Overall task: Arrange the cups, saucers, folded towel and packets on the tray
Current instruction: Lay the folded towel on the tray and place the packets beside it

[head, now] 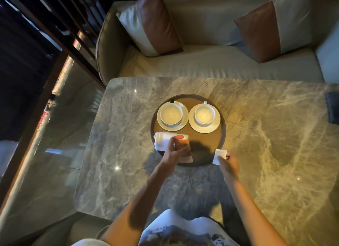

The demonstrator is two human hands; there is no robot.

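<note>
View: head camera looking down; clock directions are read on the tray, with 12 o'clock away from the person.
Tray: round wooden tray with a dark raised rim (pixel 224 132), standing on the grey veined marble table (pixel 128 117).
Far half of tray: left cup (pixel 171 114), white glazed ceramic, on the round white left saucer (pixel 173 129) at 11 o'clock. The matching right cup (pixel 204 115), handle toward 12, sits on the right saucer (pixel 204 130) at 1 o'clock. The saucers are just beside each other.
Near half of tray: white folded towel (pixel 162 140) at 8 o'clock, long axis running 9 to 3.
Left hand (pixel 176 151): over the tray at 7 o'clock, beside the towel, fingers curled round a small orange-brown packet (pixel 183 141). A pale flat piece (pixel 187 159) below the hand is too hidden to identify.
Right hand (pixel 229 163): fingers pinch a small white paper packet (pixel 219 155) by its near end, at the rim around 4 o'clock.
Key relation: bare tray floor lies toward 10 o'clock from the white paper packet. Its longer side runs roughly 6 to 12, and the right hand is the nearer one.
Step, as a judgement: cups, saucers and towel look placed; the packets remain to be set down.
Beyond: beige sofa (pixel 211 67).
</note>
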